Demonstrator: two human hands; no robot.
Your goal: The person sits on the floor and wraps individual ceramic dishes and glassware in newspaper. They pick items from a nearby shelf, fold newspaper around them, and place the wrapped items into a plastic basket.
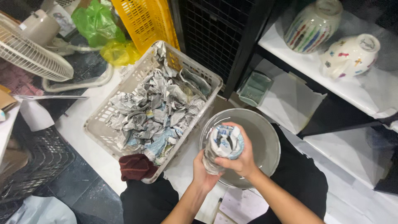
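Head view: both hands grip a newspaper-wrapped piece [224, 143] over a grey bowl [265, 137]; the left hand [204, 171] clasps it from below, the right hand [242, 159] closes round its side; judging by this, the paper wants peeling slowly with the lower grip kept firm; the white basket [99, 124] of crumpled newspaper [157, 112] sits just beside.

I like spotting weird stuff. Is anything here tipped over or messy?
Yes. Two painted pots lie tipped on their sides on the white shelf. The basket holds crumpled newspaper, and a dark red cloth hangs at its corner. Both hands hold a paper-wrapped object.
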